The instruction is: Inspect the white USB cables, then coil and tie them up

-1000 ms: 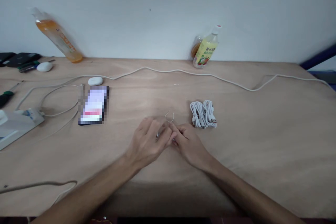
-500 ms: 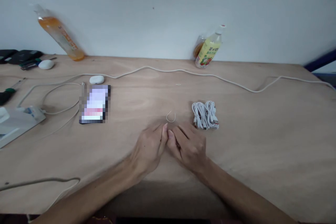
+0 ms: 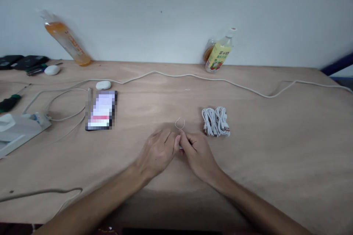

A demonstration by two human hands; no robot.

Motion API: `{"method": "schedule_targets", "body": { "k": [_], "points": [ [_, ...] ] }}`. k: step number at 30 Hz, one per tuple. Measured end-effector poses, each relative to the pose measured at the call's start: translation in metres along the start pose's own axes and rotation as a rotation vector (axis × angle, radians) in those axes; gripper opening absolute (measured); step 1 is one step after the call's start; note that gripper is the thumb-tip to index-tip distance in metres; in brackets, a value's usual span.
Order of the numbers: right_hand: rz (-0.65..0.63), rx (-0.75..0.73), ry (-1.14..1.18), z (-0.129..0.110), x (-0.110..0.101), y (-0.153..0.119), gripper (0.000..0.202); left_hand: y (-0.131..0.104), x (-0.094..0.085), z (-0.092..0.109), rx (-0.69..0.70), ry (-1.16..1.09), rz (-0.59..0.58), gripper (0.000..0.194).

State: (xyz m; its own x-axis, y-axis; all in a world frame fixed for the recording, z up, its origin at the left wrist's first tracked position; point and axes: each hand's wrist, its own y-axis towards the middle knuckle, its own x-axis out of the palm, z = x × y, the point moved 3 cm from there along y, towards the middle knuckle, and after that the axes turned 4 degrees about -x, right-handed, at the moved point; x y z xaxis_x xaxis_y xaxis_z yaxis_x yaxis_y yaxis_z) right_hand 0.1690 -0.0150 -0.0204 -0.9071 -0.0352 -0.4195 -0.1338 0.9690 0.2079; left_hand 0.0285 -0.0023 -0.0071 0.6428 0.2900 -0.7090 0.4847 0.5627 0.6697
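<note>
head view: both hands meet low over the table (image 3: 264, 147), the left hand (image 3: 160, 152) and the right hand (image 3: 200, 154) closed with fingers curled around a small white piece (image 3: 181, 148), mostly hidden, so i cannot tell what it is. just beyond the fingertips lies a thin, pale, curved tie (image 3: 175, 124). near the right hand sit white cable bundles (image 3: 211, 122), smooth cords folded into tight loops; nothing stands between them and that hand. left of the hands lie a flat phone (image 3: 102, 110) and a rounded, glossy white case (image 3: 103, 85). a long white cable (image 3: 220, 79) snakes across the matt, faintly grained wood behind, and two clear plastic bottles (image 3: 220, 54) lean against the wall.
</note>
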Motion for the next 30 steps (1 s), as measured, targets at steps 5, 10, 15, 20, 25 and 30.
{"method": "schedule_targets", "body": {
  "k": [5,10,15,20,25,30],
  "points": [
    [0.139,-0.318,-0.311,-0.008,-0.004,-0.003,0.042,-0.004,0.002,-0.001,-0.177,-0.102,-0.088,0.050],
    [0.212,-0.541,-0.615,-0.014,-0.004,-0.005,0.045,-0.005,0.002,-0.006,-0.411,-0.328,-0.197,0.054],
    [0.273,-0.555,-0.608,-0.012,-0.004,-0.006,0.049,-0.004,0.004,-0.005,-0.408,-0.402,-0.241,0.055],
    [0.234,-0.426,-0.447,-0.009,-0.004,-0.005,0.051,-0.001,-0.001,-0.001,-0.206,-0.274,-0.107,0.048],
    [0.170,-0.324,-0.341,-0.008,-0.005,-0.004,0.055,0.001,-0.004,0.000,-0.013,-0.056,-0.029,0.047],
    [0.179,-0.339,-0.339,-0.008,-0.005,-0.004,0.054,0.001,-0.003,-0.001,-0.053,-0.092,-0.041,0.050]
  ]
}}
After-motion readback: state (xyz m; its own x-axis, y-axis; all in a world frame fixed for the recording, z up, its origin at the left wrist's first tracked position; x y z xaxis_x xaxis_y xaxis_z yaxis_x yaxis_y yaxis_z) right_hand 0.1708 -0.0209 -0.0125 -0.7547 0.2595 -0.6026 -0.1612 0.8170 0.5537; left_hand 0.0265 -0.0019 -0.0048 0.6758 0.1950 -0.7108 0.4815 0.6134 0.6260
